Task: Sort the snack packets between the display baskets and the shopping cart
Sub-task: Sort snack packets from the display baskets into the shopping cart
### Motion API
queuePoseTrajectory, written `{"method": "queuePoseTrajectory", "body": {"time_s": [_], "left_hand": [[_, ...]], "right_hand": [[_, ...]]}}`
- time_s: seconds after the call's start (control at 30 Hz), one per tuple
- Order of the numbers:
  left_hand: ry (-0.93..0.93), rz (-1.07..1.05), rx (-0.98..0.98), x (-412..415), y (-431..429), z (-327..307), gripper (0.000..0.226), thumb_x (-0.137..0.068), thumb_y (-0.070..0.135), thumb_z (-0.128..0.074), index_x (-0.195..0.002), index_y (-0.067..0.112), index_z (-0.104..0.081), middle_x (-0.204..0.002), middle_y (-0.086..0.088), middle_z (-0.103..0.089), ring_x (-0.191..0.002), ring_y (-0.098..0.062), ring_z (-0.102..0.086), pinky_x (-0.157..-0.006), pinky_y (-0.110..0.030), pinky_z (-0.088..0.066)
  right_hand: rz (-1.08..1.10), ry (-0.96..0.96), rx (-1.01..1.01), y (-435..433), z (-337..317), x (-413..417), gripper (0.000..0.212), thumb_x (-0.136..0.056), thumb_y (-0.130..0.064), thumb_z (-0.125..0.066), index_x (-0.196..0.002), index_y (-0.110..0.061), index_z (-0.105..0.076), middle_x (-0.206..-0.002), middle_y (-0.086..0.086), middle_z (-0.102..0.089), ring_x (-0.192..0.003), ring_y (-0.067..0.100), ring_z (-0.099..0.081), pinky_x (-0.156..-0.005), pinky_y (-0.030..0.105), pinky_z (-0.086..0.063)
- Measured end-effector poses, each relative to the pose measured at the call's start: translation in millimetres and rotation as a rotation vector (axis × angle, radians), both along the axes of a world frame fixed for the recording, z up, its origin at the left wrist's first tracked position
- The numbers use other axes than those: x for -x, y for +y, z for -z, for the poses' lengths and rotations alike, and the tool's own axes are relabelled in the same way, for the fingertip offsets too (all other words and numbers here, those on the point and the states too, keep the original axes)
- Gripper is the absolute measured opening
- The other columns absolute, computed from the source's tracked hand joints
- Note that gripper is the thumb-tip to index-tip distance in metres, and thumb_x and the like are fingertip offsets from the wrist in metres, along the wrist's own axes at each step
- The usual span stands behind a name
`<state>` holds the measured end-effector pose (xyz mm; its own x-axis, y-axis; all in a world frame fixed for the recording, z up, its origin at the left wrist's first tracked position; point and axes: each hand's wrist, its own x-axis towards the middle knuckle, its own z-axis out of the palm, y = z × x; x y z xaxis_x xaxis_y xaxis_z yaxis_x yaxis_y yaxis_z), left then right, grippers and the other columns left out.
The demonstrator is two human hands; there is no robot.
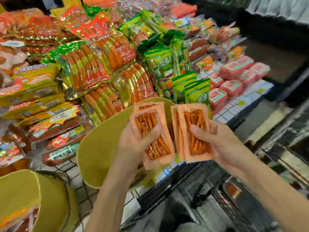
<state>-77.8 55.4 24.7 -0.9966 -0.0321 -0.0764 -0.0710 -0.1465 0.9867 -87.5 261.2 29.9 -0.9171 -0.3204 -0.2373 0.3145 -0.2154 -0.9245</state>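
Peach-pink packets with orange-red sticks showing through clear windows sit in both of my hands, held up side by side above the near edge of the display. My left hand comes up from below with the forearm angled inward. Its fingers wrap behind a small stack of packets and the thumb lies across the window, pinning the stack against the palm. My right hand reaches in from the lower right and grips a second stack the same way, thumb pressed on the front and fingers curled behind. The edges of that stack are fanned slightly on its left side. The two stacks nearly touch along their inner edges, both tilted back towards the shelf.

Just behind and below the hands I see an olive-yellow basket, and a second basket at the lower left holds similar packets. The dark wire shopping cart is at the lower right, under my right forearm, with one orange packet lying in it. Beyond the hands the display is heaped with sausage packs, green packs and pink blocks. The picture is blurred towards its edges.
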Motion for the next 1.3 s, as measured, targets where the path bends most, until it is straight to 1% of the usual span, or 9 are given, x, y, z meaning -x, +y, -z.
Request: {"method": "queuePoseTrajectory", "body": {"time_s": [0.2, 0.33, 0.5, 0.6, 0.73, 0.9, 1.07, 1.2, 1.3], "left_hand": [[-0.078, 0.403, 0.002, -12.4, 81.2, 30.7, 0.048, -0.069, 0.024, -0.076, -0.113, 0.014, -0.06, -0.093, 0.0, -0.073, -0.089, -0.019, -0.069, -0.073, -0.033, -0.057], [-0.18, 0.547, -0.013, -22.4, 137.1, 54.8, 0.039, -0.065, 0.022, -0.076, -0.102, 0.02, -0.065, -0.092, -0.002, -0.073, -0.091, -0.018, -0.07, -0.076, -0.033, -0.059], [-0.178, 0.723, 0.117, -16.9, 209.3, 87.8, 0.021, -0.081, 0.008, -0.07, -0.099, 0.017, -0.063, -0.084, 0.004, -0.07, -0.082, -0.007, -0.068, -0.072, -0.026, -0.056], [-0.173, 0.766, 0.219, -5.1, 252.5, 114.0, 0.025, -0.085, 0.002, -0.066, -0.108, 0.009, -0.058, -0.092, -0.002, -0.068, -0.086, -0.011, -0.067, -0.077, -0.03, -0.055], [-0.155, 0.809, 0.358, 10.7, 311.3, 157.5, 0.031, -0.086, 0.003, -0.066, -0.114, 0.002, -0.052, -0.093, -0.006, -0.063, -0.087, -0.018, -0.062, -0.079, -0.033, -0.053], [-0.33, 0.903, 0.468, 20.3, 359.8, 230.9, 0.042, -0.087, 0.002, -0.065, -0.123, 0.004, -0.043, -0.107, -0.013, -0.059, -0.1, -0.026, -0.061, -0.086, -0.041, -0.053], [-0.521, 0.872, 0.642, 20.9, 375.3, 311.2, 0.037, -0.083, 0.0, -0.07, -0.112, 0.007, -0.049, -0.104, -0.01, -0.062, -0.103, -0.029, -0.061, -0.088, -0.043, -0.052], [-0.716, 0.798, 0.714, 16.3, 376.5, 360.5, 0.046, -0.083, -0.002, -0.068, -0.123, 0.005, -0.048, -0.112, -0.015, -0.063, -0.11, -0.033, -0.059, -0.098, -0.053, -0.046], [-0.86, 0.735, 0.766, 14.6, 380.3, 387.5, 0.039, -0.086, -0.004, -0.062, -0.112, 0.018, -0.045, -0.101, -0.003, -0.057, -0.107, -0.027, -0.055, -0.099, -0.053, -0.045]], "right_hand": [[0.524, -0.112, -0.086, 66.2, 33.7, -91.6, 0.023, -0.072, -0.019, -0.067, -0.093, -0.012, -0.067, -0.084, 0.008, -0.073, -0.071, 0.018, -0.071, -0.063, 0.035, -0.06], [0.73, -0.212, -0.074, 112.8, 54.3, -145.6, 0.026, -0.072, -0.021, -0.069, -0.097, -0.014, -0.066, -0.09, 0.008, -0.074, -0.08, 0.022, -0.072, -0.067, 0.041, -0.06], [0.99, -0.333, -0.044, 174.3, 85.6, -182.3, 0.02, -0.078, -0.017, -0.064, -0.098, -0.013, -0.065, -0.088, 0.006, -0.075, -0.078, 0.017, -0.072, -0.057, 0.033, -0.057], [1.114, -0.382, -0.04, 215.9, 112.8, -189.8, 0.018, -0.08, -0.015, -0.064, -0.098, -0.015, -0.065, -0.093, 0.007, -0.073, -0.083, 0.02, -0.071, -0.07, 0.041, -0.057], [1.169, -0.448, -0.004, 264.9, 157.6, -187.6, 0.027, -0.084, -0.012, -0.062, -0.111, -0.012, -0.06, -0.105, 0.011, -0.07, -0.095, 0.023, -0.067, -0.08, 0.043, -0.056], [1.135, -0.58, 0.043, 288.1, 229.9, -170.8, 0.03, -0.09, -0.008, -0.058, -0.12, -0.007, -0.055, -0.118, 0.018, -0.064, -0.11, 0.031, -0.061, -0.091, 0.049, -0.051], [1.115, -0.752, 0.085, 279.8, 299.5, -145.7, 0.037, -0.09, -0.007, -0.058, -0.127, -0.005, -0.05, -0.12, 0.018, -0.062, -0.112, 0.033, -0.059, -0.079, 0.04, -0.054], [1.109, -0.828, 0.075, 267.4, 351.2, -130.9, 0.033, -0.09, -0.007, -0.06, -0.122, -0.005, -0.054, -0.117, 0.017, -0.064, -0.109, 0.032, -0.061, -0.094, 0.052, -0.049], [1.045, -0.852, 0.048, 259.6, 382.9, -124.8, 0.017, -0.089, -0.01, -0.062, -0.102, -0.02, -0.057, -0.104, 0.004, -0.069, -0.099, 0.019, -0.065, -0.084, 0.043, -0.055]]}}
